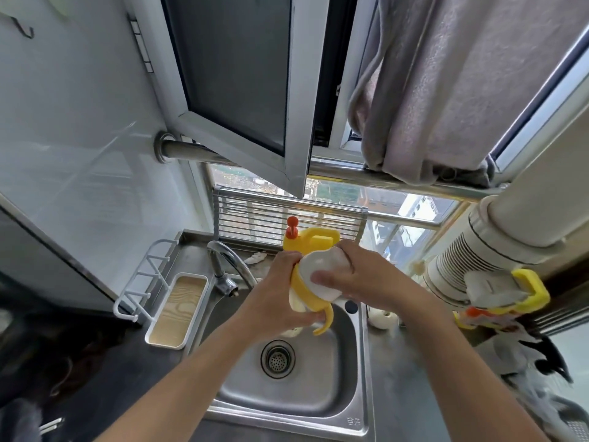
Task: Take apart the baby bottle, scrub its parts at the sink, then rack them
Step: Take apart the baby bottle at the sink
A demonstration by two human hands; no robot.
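- We are holding the bottle (307,296) in the air over the back half of the sink (361,362). It is just right of the tap (223,269) and in front of the soap (314,242) standing at the bench's back edge.
- Our left hand (277,295) is wrapping its fingers round the yellow collar and the body under it.
- Our right hand (360,279) is cupping the white cap (318,269), with the thumb lying across its front and the fingers curling over the far side.
- We are reading this as the very start of the taking apart, since the cap is sitting on the collar and is not yet off.
- For a clean pull, we are aiming to let the left hand do nothing but anchor. It should be squeezing the hard collar rather than the softer body, so the bottle is not buckling.
- The right hand should be drawing the cap straight along the bottle's own tilted axis. If it is sticking, a small rocking is likely working better than a sideways wrench.
- We are keeping everything above the basin, so a slipping part is falling into the sink and not onto the bench.
- The yellow handle (325,323) is hanging below the left hand, and we are taking care not to knock it on the sink's rim.
- The slatted rack (287,212) is leaning at the back edge, waiting for the cleaned parts.
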